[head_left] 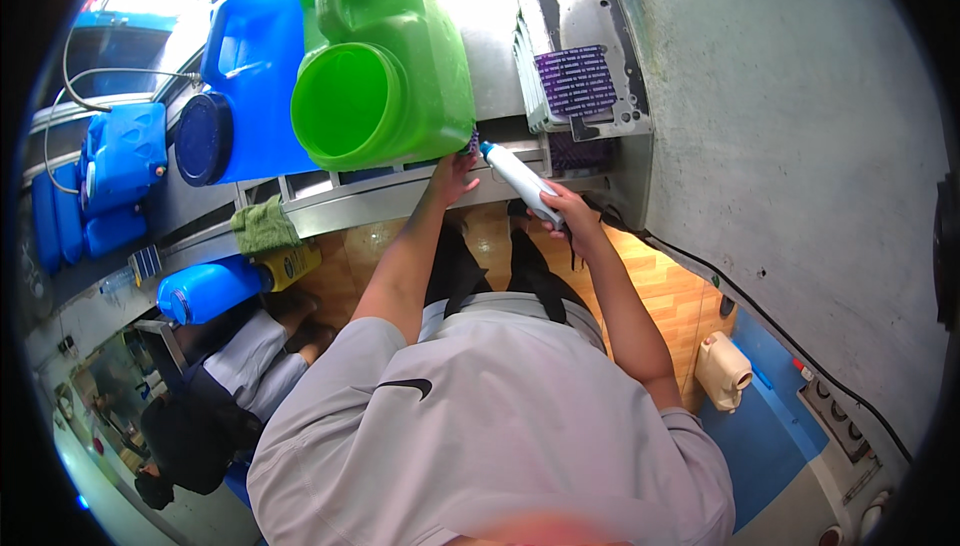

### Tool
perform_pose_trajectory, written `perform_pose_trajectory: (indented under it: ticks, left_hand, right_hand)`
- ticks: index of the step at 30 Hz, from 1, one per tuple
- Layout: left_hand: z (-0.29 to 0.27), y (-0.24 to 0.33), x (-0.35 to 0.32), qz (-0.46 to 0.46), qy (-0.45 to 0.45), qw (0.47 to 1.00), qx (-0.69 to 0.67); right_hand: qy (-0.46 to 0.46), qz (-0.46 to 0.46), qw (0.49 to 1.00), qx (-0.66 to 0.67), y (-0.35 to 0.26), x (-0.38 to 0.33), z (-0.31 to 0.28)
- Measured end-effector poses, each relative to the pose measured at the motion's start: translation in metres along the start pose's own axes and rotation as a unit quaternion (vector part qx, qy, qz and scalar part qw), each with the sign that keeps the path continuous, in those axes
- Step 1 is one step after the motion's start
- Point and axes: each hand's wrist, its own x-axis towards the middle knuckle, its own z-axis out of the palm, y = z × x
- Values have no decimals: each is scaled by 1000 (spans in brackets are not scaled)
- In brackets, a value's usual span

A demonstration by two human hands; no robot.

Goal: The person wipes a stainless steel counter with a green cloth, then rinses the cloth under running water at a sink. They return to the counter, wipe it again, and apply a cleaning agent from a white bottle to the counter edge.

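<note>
My right hand (572,209) is wrapped round a white cylindrical handheld tool (522,184) with a blue tip; its exact kind is unclear. The tip points up and left at the lower right corner of a large green plastic jug (440,86). At that corner is a small purple patterned piece (471,142). My left hand (455,182) is just below it, fingers apart and fingertips close to the piece; part of the fingers is hard to make out. The jug lies on its side with its wide round mouth facing me.
Left of the green jug is a blue jug (265,66) with a dark cap. A stack of purple printed sheets (576,81) rests on a metal box (630,36) at right. A green cloth (263,226) hangs over the metal bench edge (360,196). Another person (205,416) sits at lower left.
</note>
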Motion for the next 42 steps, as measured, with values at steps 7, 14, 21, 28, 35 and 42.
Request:
perform_pose_trajectory:
  ticks: [7,14,21,28,35,42]
  left_hand:
    - [3,0,-4,0,8,1000,0]
    - [0,-3,0,0,12,1000,-12]
    - [-6,-7,3,14,-23,1000,16]
    - [-1,-12,2,18,3,1000,-18]
    - [-1,-15,9,-4,-7,1000,-16]
    - [-4,-15,7,-9,-18,1000,-16]
  right_hand:
    - [4,13,1000,27,2,9,1]
    - [-4,12,1000,16,2,14,3]
    - [-12,10,1000,1,3,13,3]
    - [46,-10,997,-57,4,5,13]
    - [64,-7,995,-81,2,2,22]
    - [69,1,994,-87,-4,0,26]
